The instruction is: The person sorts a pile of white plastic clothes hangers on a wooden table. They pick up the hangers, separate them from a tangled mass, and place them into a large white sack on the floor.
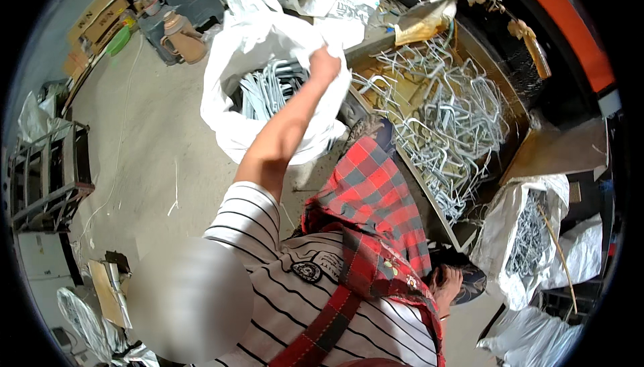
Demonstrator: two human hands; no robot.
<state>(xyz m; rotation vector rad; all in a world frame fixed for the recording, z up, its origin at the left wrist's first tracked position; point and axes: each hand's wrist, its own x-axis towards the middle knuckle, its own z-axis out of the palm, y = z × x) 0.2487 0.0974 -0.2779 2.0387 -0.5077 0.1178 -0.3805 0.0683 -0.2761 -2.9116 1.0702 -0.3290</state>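
My left hand [325,64] is closed on the right rim of a large white woven sack [225,122], with my arm stretched across its opening. Inside the sack lies a bundle of bent grey metal rods [272,85], several of them with rounded bends. To the right, my right hand [448,290] rests on my knee [463,274] in dark patterned cloth, fingers spread and holding nothing. A red checked apron [376,193] hangs over my front, between the sack and a metal bin.
The shallow metal bin [433,214] at right holds a tangled heap of bent wire hooks [449,119]. Another white sack [493,260] with small metal pieces stands at lower right. A brownish jug [182,35] sits at upper left, and a metal rack [50,179] at far left.
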